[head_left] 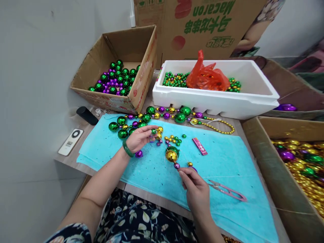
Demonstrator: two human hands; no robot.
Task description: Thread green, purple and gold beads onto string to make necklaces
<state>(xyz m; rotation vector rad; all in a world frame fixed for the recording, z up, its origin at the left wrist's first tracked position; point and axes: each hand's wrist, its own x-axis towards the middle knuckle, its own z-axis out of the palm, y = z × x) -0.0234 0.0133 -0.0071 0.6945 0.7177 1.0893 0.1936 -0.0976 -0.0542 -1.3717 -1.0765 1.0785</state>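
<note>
My left hand (141,137), a green bangle (128,149) on its wrist, pinches a small green bead (153,131) at the fingertips. A thin thread slants from there to a large gold bead (171,155), which hides part of a large green bead behind it. Below these, a small purple bead (176,165) touches the fingertips of my right hand (195,185), closed on the bead string. A small gold bead (189,164) shows just above the right hand. Loose small beads (174,139) lie between the hands, beside thread snips (229,191) and a pink packet (199,146).
A blue cloth (227,158) covers the table, with finished-looking bead strands (180,117) along its back. Behind stand a cardboard box (141,77) and a white foam box (215,99) holding beads. Another bead-filled box (283,189) is at right. A white remote (71,142) lies left.
</note>
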